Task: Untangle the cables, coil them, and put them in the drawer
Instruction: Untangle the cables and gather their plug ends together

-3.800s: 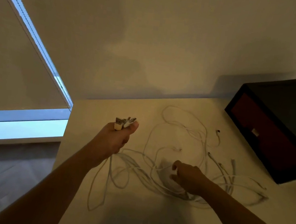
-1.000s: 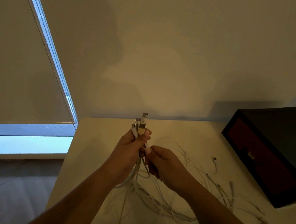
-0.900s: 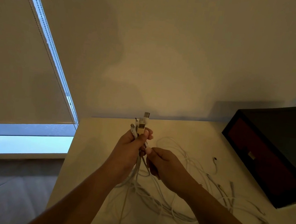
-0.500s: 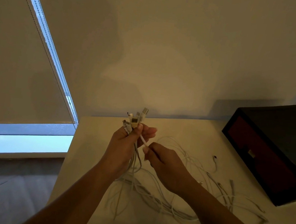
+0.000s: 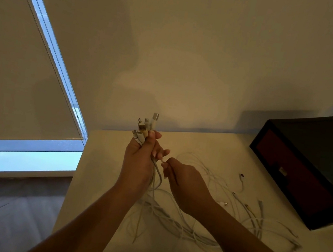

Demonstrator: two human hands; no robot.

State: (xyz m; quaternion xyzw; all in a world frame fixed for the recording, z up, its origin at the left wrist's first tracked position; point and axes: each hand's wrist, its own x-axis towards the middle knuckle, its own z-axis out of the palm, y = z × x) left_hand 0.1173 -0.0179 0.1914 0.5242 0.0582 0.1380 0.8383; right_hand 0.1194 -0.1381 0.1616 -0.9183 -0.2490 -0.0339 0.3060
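My left grip (image 5: 138,160) clenches the tangled white cables (image 5: 185,230) by their plugs, my right grip (image 5: 183,183) pinching one strand, over the cream table (image 5: 102,159) near its 9 o'clock edge, with the dark drawer box (image 5: 308,165) at 2 o'clock.

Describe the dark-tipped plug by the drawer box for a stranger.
Find the dark drawer box on the table's right. Left of its red front lies a white plug with a dark tip. It lies farthest back of the loose plugs.
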